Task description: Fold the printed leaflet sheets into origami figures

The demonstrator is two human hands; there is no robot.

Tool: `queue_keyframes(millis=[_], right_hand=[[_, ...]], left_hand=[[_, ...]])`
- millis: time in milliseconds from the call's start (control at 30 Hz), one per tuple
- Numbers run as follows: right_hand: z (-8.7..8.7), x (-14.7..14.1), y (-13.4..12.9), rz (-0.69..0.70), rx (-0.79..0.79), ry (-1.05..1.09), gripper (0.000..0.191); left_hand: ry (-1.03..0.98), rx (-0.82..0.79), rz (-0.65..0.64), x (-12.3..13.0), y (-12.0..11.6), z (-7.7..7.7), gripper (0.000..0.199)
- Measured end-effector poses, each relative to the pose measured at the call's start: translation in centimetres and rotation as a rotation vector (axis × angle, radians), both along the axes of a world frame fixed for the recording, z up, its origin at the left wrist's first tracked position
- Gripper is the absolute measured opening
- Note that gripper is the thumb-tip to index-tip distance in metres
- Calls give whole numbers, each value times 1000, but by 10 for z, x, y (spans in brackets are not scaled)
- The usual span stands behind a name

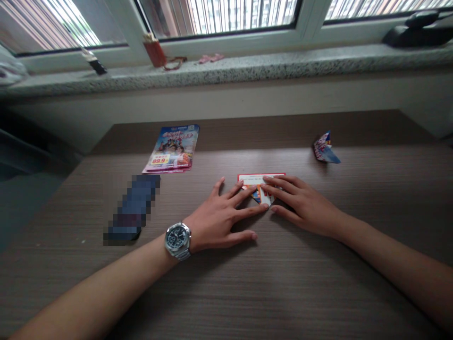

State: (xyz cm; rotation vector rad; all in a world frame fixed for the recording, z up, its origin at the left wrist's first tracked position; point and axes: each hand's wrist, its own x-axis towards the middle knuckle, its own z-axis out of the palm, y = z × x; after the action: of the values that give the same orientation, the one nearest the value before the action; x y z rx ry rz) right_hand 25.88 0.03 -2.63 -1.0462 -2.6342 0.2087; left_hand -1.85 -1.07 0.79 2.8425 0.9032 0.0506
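A small folded paper [255,179] with a red border and colourful print lies flat on the table [226,293]. Its lower part narrows to a point, and my fingers hide some of it. My left hand [221,215], with a steel watch [177,238] on the wrist, rests with fingers spread over the paper's left side and lower tip. My right hand [307,203] lies flat with its fingertips on the paper's right side. Neither hand grips anything. To the right stands another folded paper piece [324,148] with upright points.
A stack of printed flyers [173,148] lies at the back left. In front of it is a blurred-out dark flat object [132,208]. Along the granite windowsill [265,61] are a red-brown case [155,52], pink pieces [211,58] and a black item [417,35].
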Motion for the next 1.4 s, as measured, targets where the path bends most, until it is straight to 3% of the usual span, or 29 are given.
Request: queue_keyframes(millis=[500,933,1200,1400], right_hand=[[0,1,0,6,-4,0,50],[11,4,-6,64,141,116,53],[6,5,-8,127,-22,60,54],[8,8,-7,175,-57,55,60]], left_hand=[[-9,-27,10,-4,3,-4,67],[-18,-4,30,-3,1,-4,64],[-28,8,18,-4,2,-6,64],[-19,12,21,-4,3,-6,63]])
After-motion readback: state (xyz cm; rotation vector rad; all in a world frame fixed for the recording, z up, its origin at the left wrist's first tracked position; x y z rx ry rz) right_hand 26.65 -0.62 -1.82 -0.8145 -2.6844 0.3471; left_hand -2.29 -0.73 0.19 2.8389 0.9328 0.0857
